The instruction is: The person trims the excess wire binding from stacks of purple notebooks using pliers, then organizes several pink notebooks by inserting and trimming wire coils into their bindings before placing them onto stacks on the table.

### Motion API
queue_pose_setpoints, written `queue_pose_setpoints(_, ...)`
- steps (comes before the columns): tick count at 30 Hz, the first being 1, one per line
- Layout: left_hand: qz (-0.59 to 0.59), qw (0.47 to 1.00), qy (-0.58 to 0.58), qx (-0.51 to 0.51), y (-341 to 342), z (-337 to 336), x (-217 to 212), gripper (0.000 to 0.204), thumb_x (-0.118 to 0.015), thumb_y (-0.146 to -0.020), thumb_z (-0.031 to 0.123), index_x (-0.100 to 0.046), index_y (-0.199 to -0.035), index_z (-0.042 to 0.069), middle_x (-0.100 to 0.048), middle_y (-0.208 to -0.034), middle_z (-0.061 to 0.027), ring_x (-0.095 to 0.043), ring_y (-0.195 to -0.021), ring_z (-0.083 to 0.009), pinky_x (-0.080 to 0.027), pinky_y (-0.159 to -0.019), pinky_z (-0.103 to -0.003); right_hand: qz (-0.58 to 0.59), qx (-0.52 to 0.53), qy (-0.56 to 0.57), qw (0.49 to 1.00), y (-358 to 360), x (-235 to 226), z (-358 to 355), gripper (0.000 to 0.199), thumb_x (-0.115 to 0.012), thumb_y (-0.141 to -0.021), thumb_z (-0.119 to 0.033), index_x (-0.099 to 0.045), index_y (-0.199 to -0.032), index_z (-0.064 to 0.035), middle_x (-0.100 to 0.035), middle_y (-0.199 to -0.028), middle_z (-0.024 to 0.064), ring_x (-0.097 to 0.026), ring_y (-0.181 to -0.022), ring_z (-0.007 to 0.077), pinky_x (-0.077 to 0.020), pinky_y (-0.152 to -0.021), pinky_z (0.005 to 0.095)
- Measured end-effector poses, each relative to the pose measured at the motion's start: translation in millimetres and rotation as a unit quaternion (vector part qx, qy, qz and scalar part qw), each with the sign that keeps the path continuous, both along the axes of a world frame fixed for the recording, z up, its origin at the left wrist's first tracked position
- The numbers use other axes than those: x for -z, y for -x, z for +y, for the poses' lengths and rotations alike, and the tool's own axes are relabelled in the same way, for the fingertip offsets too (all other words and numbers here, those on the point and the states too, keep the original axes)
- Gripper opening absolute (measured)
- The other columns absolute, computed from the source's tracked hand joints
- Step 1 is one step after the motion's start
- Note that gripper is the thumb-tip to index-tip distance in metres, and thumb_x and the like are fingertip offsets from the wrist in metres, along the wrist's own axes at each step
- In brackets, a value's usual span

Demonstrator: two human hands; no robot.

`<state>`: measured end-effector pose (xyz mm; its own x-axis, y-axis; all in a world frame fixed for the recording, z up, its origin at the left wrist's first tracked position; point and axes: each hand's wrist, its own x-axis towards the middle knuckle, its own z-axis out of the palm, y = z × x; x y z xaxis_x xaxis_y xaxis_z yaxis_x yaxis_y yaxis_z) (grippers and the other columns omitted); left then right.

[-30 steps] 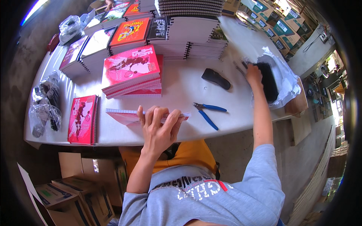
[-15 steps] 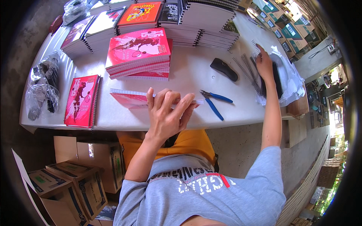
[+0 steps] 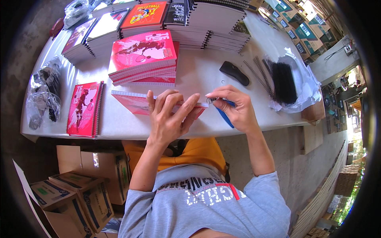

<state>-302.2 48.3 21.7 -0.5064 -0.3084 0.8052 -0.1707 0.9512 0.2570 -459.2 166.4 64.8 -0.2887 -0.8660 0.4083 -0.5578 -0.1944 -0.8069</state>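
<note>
Red notebook [image 3: 133, 102] lies under left hand [image 3: 168, 119]; right hand [image 3: 234, 109] pinches its edge.

I count two bare hands at the white table [image 3: 206, 71]: my left hand [image 3: 168, 119] and my right hand [image 3: 236, 111]. One loose red-covered notebook [image 3: 135, 101] lies under them, and one more red spiral-bound notebook [image 3: 84, 108] lies apart. One pair of blue-handled pliers [image 3: 225, 117], one black oblong tool [image 3: 235, 73], one bundle of black wire binding spirals [image 3: 283, 81], three brown cardboard boxes [image 3: 71, 190] below.
</note>
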Motion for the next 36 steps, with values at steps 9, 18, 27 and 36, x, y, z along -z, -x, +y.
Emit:
queue_pose_setpoints(9,0.004,1.000,0.001,0.001,0.5,0.6,-1.6,0.034,-0.071,-0.073,0.029,-0.067,-0.105,0.022,-0.048,-0.082,0.0008,-0.054,-0.092,-0.0163,-0.006,-0.111,-0.045,0.041,0.010,0.012,0.999,-2.3,-9.0,-3.2,0.025,-0.067,-0.071,0.009,-0.069,-0.093,-0.0051,-0.063,-0.091,0.0078,-0.060,-0.083,0.0172,-0.0493,-0.073,0.0276)
queue_pose_setpoints(18,-0.024,0.997,-0.065,0.021,-4.7,4.3,-15.3,0.033,-0.073,-0.070,0.026,-0.068,-0.102,0.021,-0.050,-0.081,0.0003,-0.053,-0.093,-0.0186,-0.011,-0.110,-0.045,-0.036,-0.213,0.009,0.976,27.8,-7.1,-7.0,0.025,-0.067,-0.071,0.009,-0.069,-0.093,-0.0032,-0.066,-0.088,0.0099,-0.062,-0.080,0.0158,-0.0519,-0.070,0.0258)
queue_pose_setpoints(27,-0.012,0.992,-0.021,-0.123,-11.0,-5.1,-2.7,0.054,-0.081,-0.057,0.044,-0.065,-0.103,0.020,-0.051,-0.086,-0.0017,-0.051,-0.097,-0.0225,-0.010,-0.110,-0.052,-0.110,-0.069,-0.212,0.969,-2.1,-38.2,4.7,0.053,-0.069,-0.075,-0.001,-0.051,-0.124,-0.0100,-0.064,-0.083,0.0065,-0.058,-0.066,0.0160,-0.0479,-0.061,0.0294)
queue_pose_setpoints(36,0.017,0.996,-0.041,-0.072,-7.8,1.5,-10.4,0.035,-0.081,-0.058,0.039,-0.057,-0.069,0.017,-0.047,-0.073,0.0005,-0.050,-0.087,-0.0204,-0.016,-0.106,-0.048,0.181,-0.062,-0.145,0.971,-4.2,-34.3,13.0,0.019,-0.060,-0.084,-0.010,-0.063,-0.103,-0.0091,-0.060,-0.083,0.0041,-0.055,-0.070,0.0170,-0.0451,-0.066,0.0303)
